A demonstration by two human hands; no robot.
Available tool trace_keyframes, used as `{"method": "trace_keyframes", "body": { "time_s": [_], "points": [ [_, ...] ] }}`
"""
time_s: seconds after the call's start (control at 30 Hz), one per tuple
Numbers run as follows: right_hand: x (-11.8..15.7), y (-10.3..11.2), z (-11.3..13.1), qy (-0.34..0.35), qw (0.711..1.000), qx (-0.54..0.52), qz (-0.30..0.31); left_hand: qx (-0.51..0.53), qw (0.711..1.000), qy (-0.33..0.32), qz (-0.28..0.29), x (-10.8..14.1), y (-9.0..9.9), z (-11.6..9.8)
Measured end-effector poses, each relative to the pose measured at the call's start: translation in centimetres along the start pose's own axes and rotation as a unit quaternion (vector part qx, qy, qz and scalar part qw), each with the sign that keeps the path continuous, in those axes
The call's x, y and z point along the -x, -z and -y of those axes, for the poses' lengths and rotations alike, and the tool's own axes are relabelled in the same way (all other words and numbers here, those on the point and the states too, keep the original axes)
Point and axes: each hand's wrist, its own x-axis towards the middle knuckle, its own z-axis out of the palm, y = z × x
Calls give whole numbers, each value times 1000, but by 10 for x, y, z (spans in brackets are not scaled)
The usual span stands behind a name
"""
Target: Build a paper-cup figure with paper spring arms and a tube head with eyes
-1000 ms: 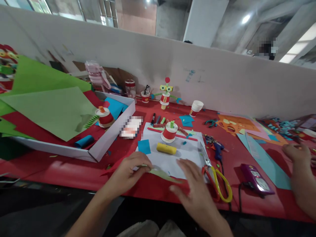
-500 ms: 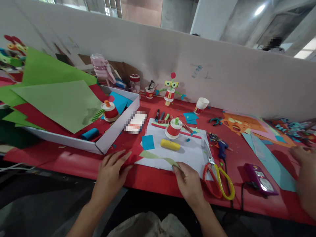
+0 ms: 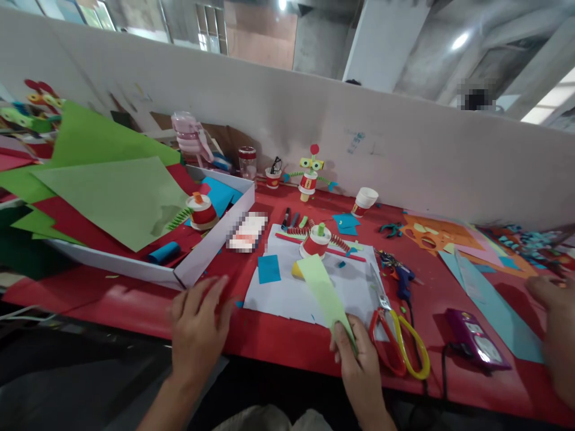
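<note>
Your right hand [image 3: 357, 359] pinched a pale green strip [image 3: 324, 290], partly hiding the yellow roll [image 3: 296, 270], and your left hand [image 3: 197, 326] hung loosely spread.

1. Holds the left hand [image 3: 197, 323] open, with its back toward the camera.
2. Spreads the left fingers loosely, bent a little at the joints, pointing forward and slightly blurred.
3. Extends the left thumb inward, apart from the fingers.
4. Slants the left forearm [image 3: 165, 402] up from the lower left.
5. Closes the right hand [image 3: 357, 356] in a pinch, with the thumb laid on top and the fingers curled.
6. Angles the right forearm [image 3: 375, 413] up from the lower right.
7. Sets both hands well apart.
</note>
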Motion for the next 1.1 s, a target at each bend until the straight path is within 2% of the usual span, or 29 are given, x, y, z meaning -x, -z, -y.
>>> {"method": "trace_keyframes", "body": {
  "time_s": [0.03, 0.07, 0.1, 0.13, 0.17, 0.23, 0.27, 0.3, 0.37, 0.4, 0.53, 0.6, 0.67, 0.73, 0.77, 0.8, 0.87, 0.93, 1.0, 1.1],
  "points": [
    [2, -5, 3, -7, 1000, -19, 24, 92, 996, -16, 10, 5, 1, -9],
    [4, -11, 6, -10, 998, -37, 52, 183, 981, -17, 67, 9, 3, -20],
    [5, -18, 10, -12, 995, -53, 84, 279, 948, 1, 154, 14, 4, -31],
    [6, -25, 14, -14, 991, -68, 118, 367, 902, 46, 224, 17, 4, -44],
    [8, -31, 18, -19, 984, -83, 154, 447, 847, 108, 268, 18, 4, -55],
    [10, -42, 24, -38, 969, -115, 214, 537, 747, 244, 306, 16, 4, -73],
    [12, -45, 26, -53, 962, -129, 234, 560, 709, 295, 311, 12, 3, -78],
    [14, -47, 26, -68, 955, -143, 251, 575, 689, 330, 293, 7, 2, -81],
    [20, -47, 25, -95, 944, -157, 273, 599, 676, 362, 232, -5, -1, -82],
    [23, -45, 23, -105, 940, -156, 284, 610, 667, 366, 221, -10, -3, -81],
    [31, -33, 18, -134, 932, -129, 311, 631, 631, 386, 234, -18, -9, -77],
    [29, -26, 18, -114, 936, -114, 312, 629, 622, 403, 235, -17, -11, -76],
    [23, -18, 18, -56, 958, -91, 265, 629, 612, 415, 239, -16, -12, -75],
    [14, -11, 17, 48, 982, -43, 180, 632, 595, 420, 262, -15, -11, -75],
    [9, -8, 17, 111, 984, -8, 141, 635, 585, 421, 279, -15, -10, -75],
    [5, -6, 15, 178, 976, 36, 117, 637, 575, 421, 294, -15, -10, -76],
    [-2, -3, 14, 303, 940, 121, 101, 640, 560, 424, 311, -15, -8, -79],
    [-5, -4, 15, 384, 903, 163, 97, 640, 554, 429, 315, -15, -7, -82],
    [-6, -5, 18, 428, 885, 147, 108, 642, 549, 433, 314, -13, -7, -85],
    [-5, -6, 26, 429, 887, 93, 142, 653, 544, 431, 303, -10, -9, -87]
  ]
}}
